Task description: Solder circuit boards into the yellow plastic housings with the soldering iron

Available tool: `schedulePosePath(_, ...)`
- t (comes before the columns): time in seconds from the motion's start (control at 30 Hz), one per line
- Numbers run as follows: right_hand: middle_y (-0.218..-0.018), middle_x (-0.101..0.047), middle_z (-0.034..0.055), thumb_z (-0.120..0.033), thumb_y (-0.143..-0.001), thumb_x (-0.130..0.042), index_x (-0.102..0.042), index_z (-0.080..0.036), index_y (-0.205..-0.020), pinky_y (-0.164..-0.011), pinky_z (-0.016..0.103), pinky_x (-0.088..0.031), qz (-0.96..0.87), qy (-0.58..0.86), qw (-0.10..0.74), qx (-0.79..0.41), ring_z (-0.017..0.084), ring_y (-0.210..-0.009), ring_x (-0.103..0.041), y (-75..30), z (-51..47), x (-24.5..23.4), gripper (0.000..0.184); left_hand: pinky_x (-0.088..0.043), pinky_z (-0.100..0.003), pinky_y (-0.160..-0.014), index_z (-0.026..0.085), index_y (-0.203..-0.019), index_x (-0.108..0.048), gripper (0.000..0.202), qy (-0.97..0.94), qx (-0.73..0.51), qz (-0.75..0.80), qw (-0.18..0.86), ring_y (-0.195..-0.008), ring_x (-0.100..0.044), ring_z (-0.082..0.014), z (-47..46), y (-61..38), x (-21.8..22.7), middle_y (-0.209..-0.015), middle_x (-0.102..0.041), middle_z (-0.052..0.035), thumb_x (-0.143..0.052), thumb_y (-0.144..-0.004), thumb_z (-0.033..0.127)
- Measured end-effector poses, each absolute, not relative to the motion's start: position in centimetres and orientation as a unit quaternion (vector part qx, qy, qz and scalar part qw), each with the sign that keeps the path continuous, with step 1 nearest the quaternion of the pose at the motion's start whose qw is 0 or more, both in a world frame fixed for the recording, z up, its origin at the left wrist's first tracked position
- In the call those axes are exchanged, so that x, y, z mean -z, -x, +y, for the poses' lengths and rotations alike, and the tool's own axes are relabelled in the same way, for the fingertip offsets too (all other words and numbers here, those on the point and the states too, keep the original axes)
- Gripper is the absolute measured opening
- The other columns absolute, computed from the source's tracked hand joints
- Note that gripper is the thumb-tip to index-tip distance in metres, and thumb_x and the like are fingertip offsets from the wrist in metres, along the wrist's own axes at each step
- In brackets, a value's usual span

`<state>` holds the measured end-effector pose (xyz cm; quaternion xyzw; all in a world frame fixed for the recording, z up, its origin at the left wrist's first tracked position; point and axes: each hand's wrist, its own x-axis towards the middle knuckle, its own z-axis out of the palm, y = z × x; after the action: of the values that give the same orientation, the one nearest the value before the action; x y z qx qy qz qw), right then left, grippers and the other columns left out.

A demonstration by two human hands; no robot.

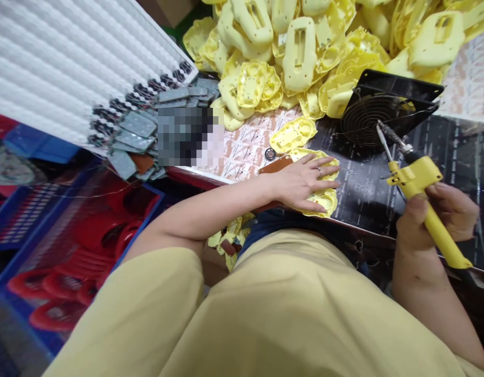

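My left hand (305, 181) lies flat with fingers stretched out on two yellow plastic shells (324, 200) at the table's near edge; a ring shows on one finger. A brown board (275, 164) sits just behind the wrist. My right hand (442, 214) is wrapped round the handle of a yellow soldering iron (418, 186), whose metal tip points up and left toward a black fan (367, 123). A small black round part (270, 154) and another yellow shell (293, 134) lie on the table beyond my left hand.
A big heap of yellow shells (305, 47) fills the back of the table. Grey circuit boards (138, 133) lie stacked at the left by a white ribbed sheet (61, 57). A blue crate (22, 309) with red parts stands on the floor at the left.
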<state>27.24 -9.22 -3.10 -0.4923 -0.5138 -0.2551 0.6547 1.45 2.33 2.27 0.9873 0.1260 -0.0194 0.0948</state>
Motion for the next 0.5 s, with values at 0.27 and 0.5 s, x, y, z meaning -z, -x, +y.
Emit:
schedulePosePath(0.27,-0.075,-0.074,0.0016,-0.048,-0.079,-0.085,-0.080,-0.024,-0.098,-0.048,0.030,-0.046,-0.531,0.478,0.654,0.249,0.015,-0.052,-0.060,-27.8,-9.1,3.8,0.031,-0.056,-0.047,-0.098,0.021,-0.140,-0.069,0.057,-0.959,0.026,0.278,0.055,-0.115,-0.073,-0.0328,-4.8,14.8,-6.2,-0.134,-0.075,-0.0149,-0.053,-0.099,0.057)
schedulePosePath(0.5,-0.083,-0.077,0.0041,-0.059,-0.080,-0.082,-0.081,-0.028,-0.116,-0.053,0.032,-0.056,-0.567,0.411,0.670,0.245,0.020,-0.059,-0.070,-26.5,-9.3,2.5,0.047,-0.047,-0.049,-0.114,0.022,-0.140,-0.067,0.046,-0.917,-0.075,0.387,0.054,-0.141,-0.059,-0.0319,2.2,10.2,-3.5,-0.155,-0.060,-0.0150,-0.047,-0.104,0.041)
